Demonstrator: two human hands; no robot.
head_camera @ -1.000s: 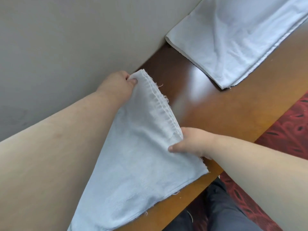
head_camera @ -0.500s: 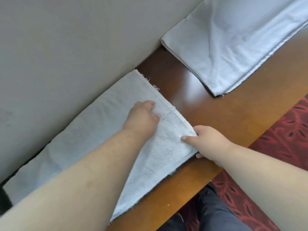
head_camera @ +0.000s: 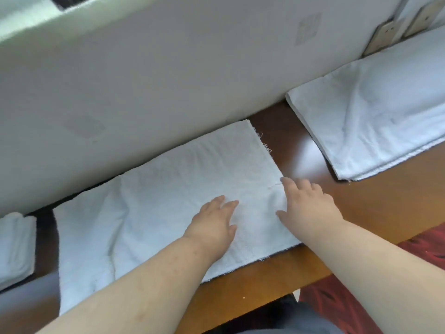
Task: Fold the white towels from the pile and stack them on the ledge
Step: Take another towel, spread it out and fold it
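Observation:
A white towel lies folded in a long strip along the wooden ledge, against the wall. My left hand rests flat on its right part, fingers apart. My right hand lies spread on the towel's right end, fingers touching the frayed edge. A second white towel lies flat further right on the ledge. A small folded white towel sits at the far left.
The pale wall runs directly behind the ledge. Red patterned carpet shows below the ledge's front edge, and my dark trousers are at the bottom. Wooden brackets stand at the top right.
The towel went from being held up by its corners to lying flat on the ledge. Both hands let go and now press flat on it. The view has widened.

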